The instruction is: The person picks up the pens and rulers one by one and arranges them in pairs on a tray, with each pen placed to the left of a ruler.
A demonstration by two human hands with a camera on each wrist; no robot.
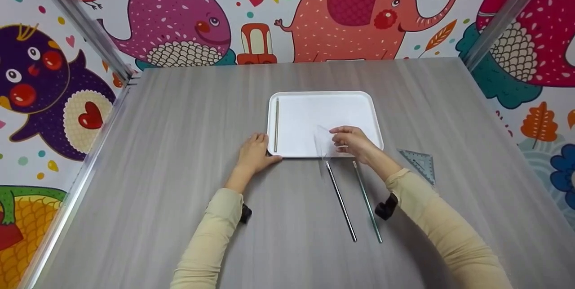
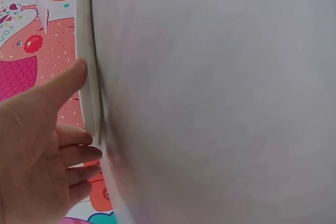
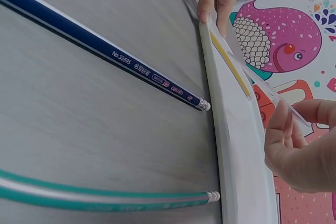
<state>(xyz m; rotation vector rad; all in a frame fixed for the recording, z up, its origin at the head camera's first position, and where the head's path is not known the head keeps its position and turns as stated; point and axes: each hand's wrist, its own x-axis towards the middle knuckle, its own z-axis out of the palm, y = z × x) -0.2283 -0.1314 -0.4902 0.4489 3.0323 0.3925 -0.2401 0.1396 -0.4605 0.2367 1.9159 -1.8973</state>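
My left hand (image 1: 254, 153) holds the near left corner of a white tray (image 1: 323, 109), thumb along the front edge and fingers at the left side. Inside the tray, near its left wall, lies a yellow pencil (image 3: 231, 66). Above the tray's front part, my right hand (image 1: 355, 144) pinches a clear plastic set square (image 3: 270, 94) between thumb and fingers. The set square looks thin and see-through, so its outline is faint in the head view. A dark blue striped pencil (image 1: 342, 203) and a green striped pencil (image 1: 368, 203) lie on the table in front of the tray.
A greyish see-through set square (image 1: 421, 165) lies on the grey wood-grain table (image 1: 193, 109), right of the tray beside the right forearm. Printed walls with cartoon animals (image 1: 350, 19) and metal posts (image 1: 81, 19) border the table.
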